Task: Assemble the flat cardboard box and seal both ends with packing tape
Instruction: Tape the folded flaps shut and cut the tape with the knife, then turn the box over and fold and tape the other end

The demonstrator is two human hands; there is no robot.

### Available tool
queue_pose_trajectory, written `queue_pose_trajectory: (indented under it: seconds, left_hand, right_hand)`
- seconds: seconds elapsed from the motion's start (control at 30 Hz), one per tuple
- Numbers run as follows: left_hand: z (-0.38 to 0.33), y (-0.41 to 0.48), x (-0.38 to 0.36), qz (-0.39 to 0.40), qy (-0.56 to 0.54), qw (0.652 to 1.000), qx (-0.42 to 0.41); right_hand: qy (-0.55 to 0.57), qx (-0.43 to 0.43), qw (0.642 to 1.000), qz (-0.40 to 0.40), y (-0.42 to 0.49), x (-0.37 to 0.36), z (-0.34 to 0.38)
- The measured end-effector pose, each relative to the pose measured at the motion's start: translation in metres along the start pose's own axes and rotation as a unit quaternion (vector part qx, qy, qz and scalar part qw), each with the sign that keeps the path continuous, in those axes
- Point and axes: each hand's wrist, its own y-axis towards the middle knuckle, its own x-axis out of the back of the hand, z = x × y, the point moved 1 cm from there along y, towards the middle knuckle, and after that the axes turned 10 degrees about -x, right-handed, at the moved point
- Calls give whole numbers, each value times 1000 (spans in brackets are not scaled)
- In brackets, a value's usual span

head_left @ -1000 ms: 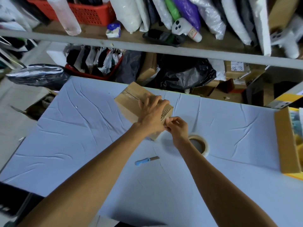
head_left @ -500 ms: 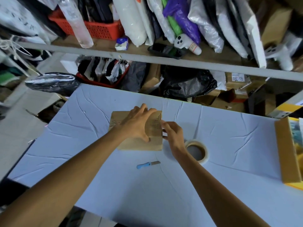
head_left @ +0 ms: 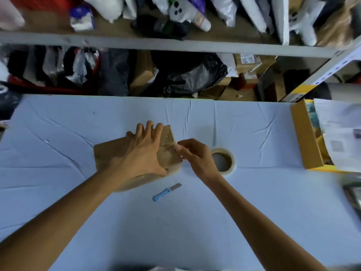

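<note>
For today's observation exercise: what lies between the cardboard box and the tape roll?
Only the right hand, pinching the end of the cardboard box, in the head view.

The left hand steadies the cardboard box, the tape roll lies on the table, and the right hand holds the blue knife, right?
No: the head view shows the blue knife lying untouched on the table; the right hand pinches at the end of the cardboard box. The rest is right.
</note>
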Motion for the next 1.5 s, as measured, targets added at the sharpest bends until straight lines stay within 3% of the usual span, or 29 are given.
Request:
queue_pose_trajectory:
  seconds: [0.1,0.17,0.2,0.3,0.37,0.4,0.57,0.73,0.9,1.1,1.33,1.5]
  left_hand:
    - [6,2,-3,-2,13,1000,-15]
    - [9,4,-4,-5,25,999,-20]
    - [9,5,-5,-6,25,999,-23]
    - [9,4,-8,-22,19,999,-27]
    - [9,2,-9,-27,11,999,-30]
    - [9,1,-9,-23,6,999,-32]
    - [3,-1,5,26,-107,993,-36]
    - [0,23,39,-156,-310,935,-79]
    - [-11,46,63,-148,-454,872,-105]
    - [-17,41,62,-131,-490,857,-91]
    - [-20,32,52,-161,-446,877,-78]
    - [-27,28,41,-174,-455,870,-70]
  right_hand:
    - [-68,-11,987,-147,2,34,-23]
    - [-274,-10,935,-226,-1,61,-43]
    - [-380,-10,899,-219,-4,70,-55]
    - [-597,-18,796,-103,-6,82,-81]
    - [-678,4,732,-75,-1,81,-90]
    - [-692,30,716,-84,4,81,-91]
    - [-660,61,744,-84,12,79,-74]
    - [-603,233,741,-179,4,71,-6]
    - [-582,326,720,-192,1,58,63]
    - [-559,346,729,-191,-8,51,87]
    - [-528,315,763,-198,-8,42,87]
    - [-524,291,777,-192,-9,37,85]
